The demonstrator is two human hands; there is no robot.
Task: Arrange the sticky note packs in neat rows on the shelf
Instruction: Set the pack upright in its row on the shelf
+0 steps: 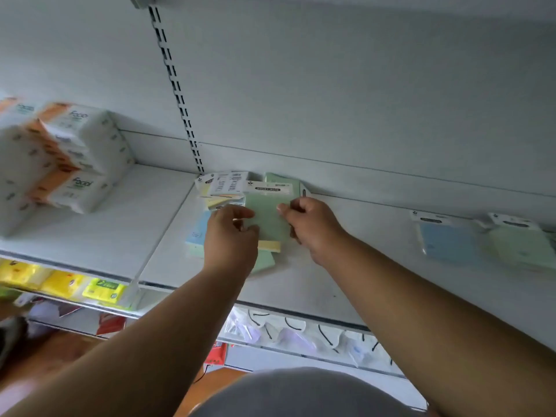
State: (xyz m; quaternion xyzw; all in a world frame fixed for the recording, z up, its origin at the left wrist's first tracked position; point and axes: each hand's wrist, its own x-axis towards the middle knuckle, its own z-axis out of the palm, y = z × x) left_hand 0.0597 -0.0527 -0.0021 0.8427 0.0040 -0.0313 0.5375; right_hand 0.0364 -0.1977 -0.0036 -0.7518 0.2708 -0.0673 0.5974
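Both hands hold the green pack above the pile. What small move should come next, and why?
Probably lift the green pack off the messy pile and lay it flat on the bare shelf to its right: both hands, left hand and right hand, already pinch it.

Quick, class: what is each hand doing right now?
Left hand: pinches the left edge of the green pack.
Right hand: fingers curled, grips the same pack's right edge.
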